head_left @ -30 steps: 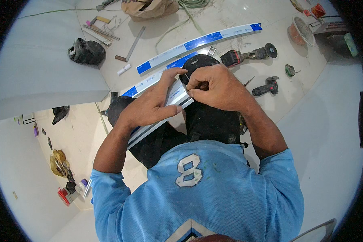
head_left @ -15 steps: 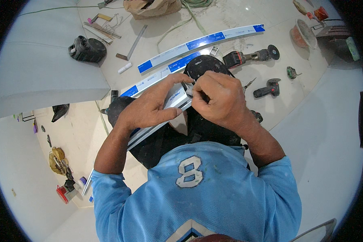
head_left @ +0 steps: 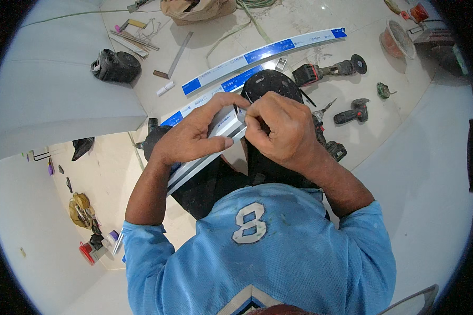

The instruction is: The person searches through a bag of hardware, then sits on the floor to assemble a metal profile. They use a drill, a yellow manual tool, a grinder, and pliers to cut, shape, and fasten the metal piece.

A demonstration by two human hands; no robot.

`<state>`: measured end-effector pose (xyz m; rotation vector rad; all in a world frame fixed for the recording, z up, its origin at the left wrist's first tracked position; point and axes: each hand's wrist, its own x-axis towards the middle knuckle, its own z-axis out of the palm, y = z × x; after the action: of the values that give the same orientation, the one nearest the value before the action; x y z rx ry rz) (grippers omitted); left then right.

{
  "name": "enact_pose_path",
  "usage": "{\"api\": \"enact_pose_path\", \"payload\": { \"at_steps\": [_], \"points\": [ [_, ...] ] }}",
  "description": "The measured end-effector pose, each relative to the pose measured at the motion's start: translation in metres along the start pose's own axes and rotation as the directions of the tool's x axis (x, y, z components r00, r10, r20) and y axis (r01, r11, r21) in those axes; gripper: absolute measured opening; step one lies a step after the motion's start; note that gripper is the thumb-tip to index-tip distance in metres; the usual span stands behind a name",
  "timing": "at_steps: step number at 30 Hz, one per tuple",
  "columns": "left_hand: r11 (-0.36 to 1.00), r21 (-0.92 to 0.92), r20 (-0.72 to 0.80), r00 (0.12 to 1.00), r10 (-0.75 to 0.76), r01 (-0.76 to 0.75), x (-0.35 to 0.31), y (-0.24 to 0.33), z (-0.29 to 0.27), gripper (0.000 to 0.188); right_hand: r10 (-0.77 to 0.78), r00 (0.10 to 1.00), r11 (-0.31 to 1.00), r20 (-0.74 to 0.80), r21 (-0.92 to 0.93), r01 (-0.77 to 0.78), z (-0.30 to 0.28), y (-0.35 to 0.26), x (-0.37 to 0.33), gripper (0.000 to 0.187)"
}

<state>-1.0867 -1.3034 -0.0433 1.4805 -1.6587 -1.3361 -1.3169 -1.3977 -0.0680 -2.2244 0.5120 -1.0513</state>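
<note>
At the near left, a red-and-clear container (head_left: pixel 86 253) is seen on the pale tiled floor, with a mustard-brown cloth bundle (head_left: pixel 80 209) lying farther off. Farther again, a crumpled black plastic bag (head_left: pixel 82 148) is partly cut off by the pale wall edge. At the far left, a rounded black plastic vessel (head_left: pixel 115 67) is set by the wall; beyond it, thin offcut strips (head_left: pixel 134 42) are scattered. To their right, a white tube (head_left: pixel 165 88) and a metal square with a brown handle (head_left: pixel 180 55) are noted.

A long silver-white metal profile (head_left: pixel 227 123) is laid slantwise over the lap. It is gripped by the left hand (head_left: pixel 192 137), thumb on the near edge, fingers over the far edge. Beyond, two long blue-and-white film-covered strips are laid nearly parallel: the far strip (head_left: pixel 270 52) is unobstructed, the near strip (head_left: pixel 242 79) is partly hidden by the left hand and the black-clad right knee (head_left: pixel 270 86).

At the profile's right end, the right hand (head_left: pixel 281 126) is held with fingers curled; whether anything is pinched cannot be told. A black cordless drill (head_left: pixel 329 139) is partly covered by that hand and forearm. Farther right, a long-necked cordless grinder (head_left: pixel 331 71), a small black power tool (head_left: pixel 352 111) and, at the far right, a dirty orange tub (head_left: pixel 397 42) are spread about.
</note>
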Motion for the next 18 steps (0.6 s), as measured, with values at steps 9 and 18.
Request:
{"api": "enact_pose_path", "payload": {
  "at_steps": [9, 18],
  "points": [
    [0.995, -0.095, 0.043, 0.999, -0.007, 0.011, 0.001, 0.007, -0.008, 0.083, 0.173, 0.985, 0.971, -0.016, 0.168, -0.168, 0.010, -0.003, -0.008, 0.015],
    [0.996, -0.082, 0.032, 0.999, -0.035, 0.038, 0.002, 0.000, -0.007, 0.070, 0.267, 0.961, 0.919, 0.072, 0.279, -0.277, 0.006, 0.003, -0.006, 0.008]
  ]
}}
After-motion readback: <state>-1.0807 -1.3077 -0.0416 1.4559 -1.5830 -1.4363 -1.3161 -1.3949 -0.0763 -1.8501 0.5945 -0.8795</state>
